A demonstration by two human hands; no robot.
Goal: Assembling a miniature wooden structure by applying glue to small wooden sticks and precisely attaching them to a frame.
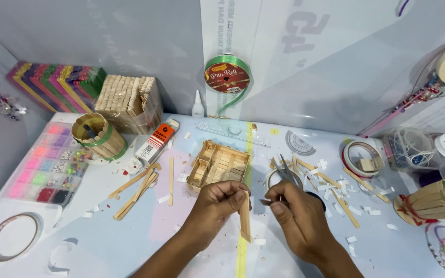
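The left hand (pixel 217 203) pinched a short stack of wooden craft sticks (pixel 245 216) upright above the table, while the right hand (pixel 297 216) gripped small scissors (pixel 284 177); trimming seemed underway, and the cut would want a steady alignment. Just beyond, an open stick-built tray (pixel 219 166) showed dividers, nothing else; a stick cup (pixel 98 135) held pens

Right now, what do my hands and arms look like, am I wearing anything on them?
Both are bare. The left hand and right hand show no gloves, rings or watch, and no sleeves cover the forearms as far as the picture's lower edge. Nails look short and unpainted.
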